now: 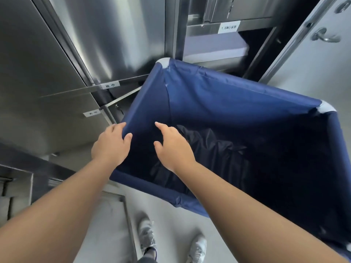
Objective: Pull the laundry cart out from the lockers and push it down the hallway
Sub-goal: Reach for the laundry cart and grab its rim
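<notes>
A laundry cart [237, 95] with a blue fabric bag and grey plastic corners fills the middle and right of the view, turned at an angle to the steel lockers [62, 59]. Dark cloth lies in its bottom. My left hand [111, 145] is on the cart's left rim, fingers curled over the outside and thumb on the inner edge. My right hand [171, 147] hovers just inside the bag near that same rim, fingers spread and holding nothing.
Stainless steel locker doors with small white labels stand at the left. An open shelf with folded white linen [214, 48] is behind the cart. A pale door with a lever handle [324, 37] is at the right. A low steel platform [112, 221] sits by my feet.
</notes>
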Demonstrator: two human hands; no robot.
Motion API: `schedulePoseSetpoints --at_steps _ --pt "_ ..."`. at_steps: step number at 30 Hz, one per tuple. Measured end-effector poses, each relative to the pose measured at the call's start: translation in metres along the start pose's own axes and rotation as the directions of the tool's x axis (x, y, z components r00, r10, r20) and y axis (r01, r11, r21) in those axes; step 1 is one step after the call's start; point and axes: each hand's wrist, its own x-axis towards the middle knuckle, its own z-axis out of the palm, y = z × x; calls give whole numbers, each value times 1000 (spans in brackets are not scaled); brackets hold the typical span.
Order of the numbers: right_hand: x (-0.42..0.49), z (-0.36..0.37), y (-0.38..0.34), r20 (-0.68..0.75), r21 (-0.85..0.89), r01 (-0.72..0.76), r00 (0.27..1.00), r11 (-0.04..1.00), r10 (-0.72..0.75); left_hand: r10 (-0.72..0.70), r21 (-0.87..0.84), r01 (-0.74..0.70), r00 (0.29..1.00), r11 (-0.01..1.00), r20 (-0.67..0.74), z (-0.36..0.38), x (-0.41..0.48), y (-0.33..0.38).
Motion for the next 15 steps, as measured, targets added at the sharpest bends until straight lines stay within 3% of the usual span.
schedulePoseSetpoints --at_steps 7,15 --pt "-1 30 8 38 53 -77 996 996 75 -100 -9 102 988 995 114 24 20 -14" --pt "3 26 28 15 49 -92 996 995 91 -135 134 110 973 985 186 40 28 -21"
